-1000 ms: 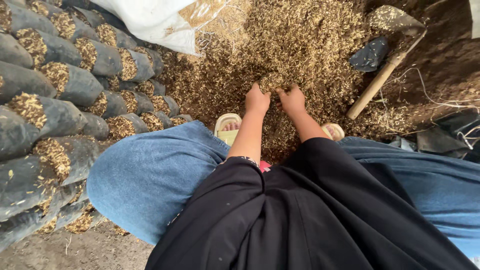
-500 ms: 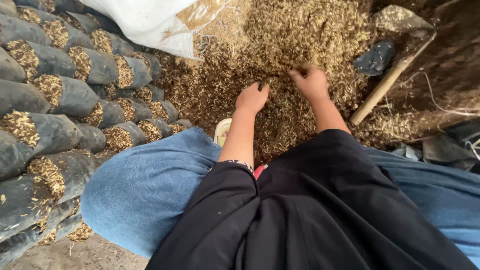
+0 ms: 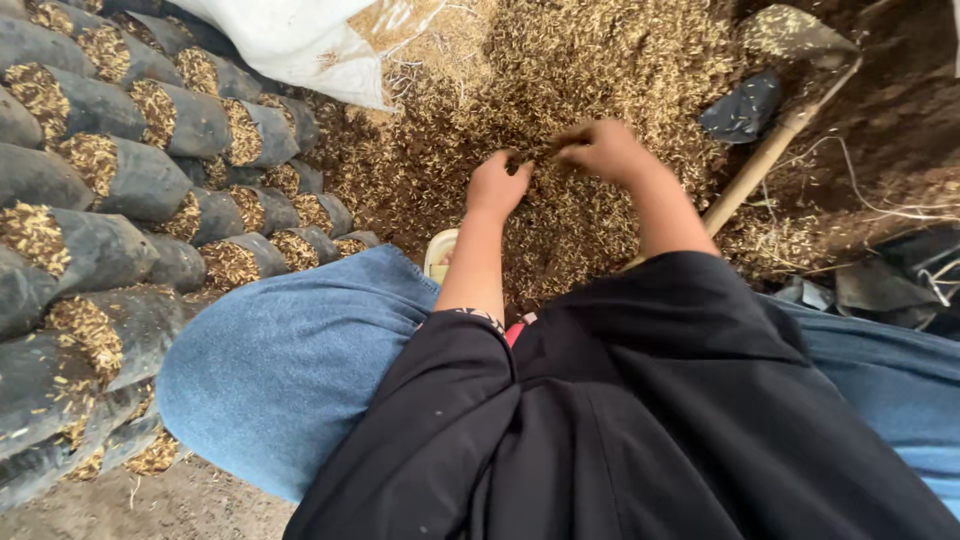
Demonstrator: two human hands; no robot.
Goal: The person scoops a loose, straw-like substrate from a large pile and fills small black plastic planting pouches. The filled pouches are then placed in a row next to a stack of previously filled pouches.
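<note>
Husk and chaff, loose and golden-brown, are lying in a wide heap (image 3: 560,90) on the ground, spreading from 11 to 1 o'clock ahead of the squatting person. Both hands are reaching down into its near edge: the left hand (image 3: 497,185) is sitting at about 12 o'clock, fingers curled together into the litter, and the right hand (image 3: 600,150) is lying just beside it toward 1 o'clock and a little farther out, fingers bunched on a pinch of the stuff. The heap has no long axis; it is fanning away from the fingertips, so both hands are equally near it.

Rows of dark grey filled bags (image 3: 120,180), cylinder-shaped with husk showing at their open mouths, are stacking up from 8 to 11 o'clock. A white sack (image 3: 290,40) is slumping at 11 o'clock. A shovel (image 3: 770,150) with a pale wooden handle is lying at 2 o'clock, its blade pointing away.
</note>
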